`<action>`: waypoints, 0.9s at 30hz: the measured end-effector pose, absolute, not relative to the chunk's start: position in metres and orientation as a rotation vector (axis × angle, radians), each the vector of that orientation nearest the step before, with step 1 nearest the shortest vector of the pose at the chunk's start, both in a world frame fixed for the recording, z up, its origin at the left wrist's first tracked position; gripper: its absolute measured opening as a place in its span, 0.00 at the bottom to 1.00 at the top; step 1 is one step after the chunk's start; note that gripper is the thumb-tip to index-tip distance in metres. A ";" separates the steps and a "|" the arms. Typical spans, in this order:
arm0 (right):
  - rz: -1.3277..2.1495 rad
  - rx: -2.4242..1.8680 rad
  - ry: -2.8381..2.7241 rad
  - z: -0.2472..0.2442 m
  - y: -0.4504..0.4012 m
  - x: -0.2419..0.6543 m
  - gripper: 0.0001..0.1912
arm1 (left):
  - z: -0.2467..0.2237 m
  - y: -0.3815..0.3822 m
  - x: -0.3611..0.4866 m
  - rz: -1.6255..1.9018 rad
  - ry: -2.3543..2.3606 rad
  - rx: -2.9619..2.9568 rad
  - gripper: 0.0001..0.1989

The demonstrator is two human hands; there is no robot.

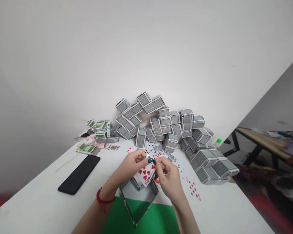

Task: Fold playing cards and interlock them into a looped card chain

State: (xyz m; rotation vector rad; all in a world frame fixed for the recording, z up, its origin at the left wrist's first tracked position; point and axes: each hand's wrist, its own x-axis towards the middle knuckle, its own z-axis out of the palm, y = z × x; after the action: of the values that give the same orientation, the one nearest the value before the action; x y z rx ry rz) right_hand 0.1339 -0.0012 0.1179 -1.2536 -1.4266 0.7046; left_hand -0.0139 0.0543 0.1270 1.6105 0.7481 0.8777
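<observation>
My left hand [135,162], with a red cord bracelet on its wrist, has thumb and forefinger pinched at the top edge of a ten of hearts playing card [144,174]. From the other side my right hand [168,174] pinches at the same top edge, its dark green thumbnail almost touching the left one. Just below the hands, an open diamond-shaped frame of folded cards [134,224] stands over a green surface [162,219]. Loose playing cards [158,156] lie spread on the table behind the hands.
Behind, a wall of grey-backed folded card blocks [161,122] curves toward the right, ending in a stack [210,165]. At left are a black phone [78,174] and green card boxes [101,130]. A red diamond card [193,188] lies at right on the white table [39,201].
</observation>
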 end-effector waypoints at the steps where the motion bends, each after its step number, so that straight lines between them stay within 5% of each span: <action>1: 0.649 -1.272 -1.457 0.119 -0.002 0.134 0.12 | 0.128 0.055 -0.015 0.878 0.771 1.639 0.11; 11: 1.290 -1.140 -1.375 0.115 0.001 0.136 0.14 | 0.129 0.055 -0.013 0.855 0.865 1.766 0.10; 15: 1.216 -1.120 -1.232 0.110 0.010 0.134 0.16 | 0.130 0.055 -0.014 1.000 0.957 1.732 0.09; 20: 1.013 -1.099 -1.089 0.112 0.011 0.132 0.15 | 0.135 0.051 -0.018 0.893 0.825 1.511 0.36; 27: 1.108 -1.049 -1.123 0.116 0.010 0.132 0.18 | 0.130 0.055 -0.015 0.944 0.753 1.399 0.29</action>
State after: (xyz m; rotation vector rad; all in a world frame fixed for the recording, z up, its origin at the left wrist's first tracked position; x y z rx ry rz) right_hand 0.1323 0.0096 0.1156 -1.0489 -1.1233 1.1083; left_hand -0.0155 0.0550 0.1304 1.3989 0.7530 0.9444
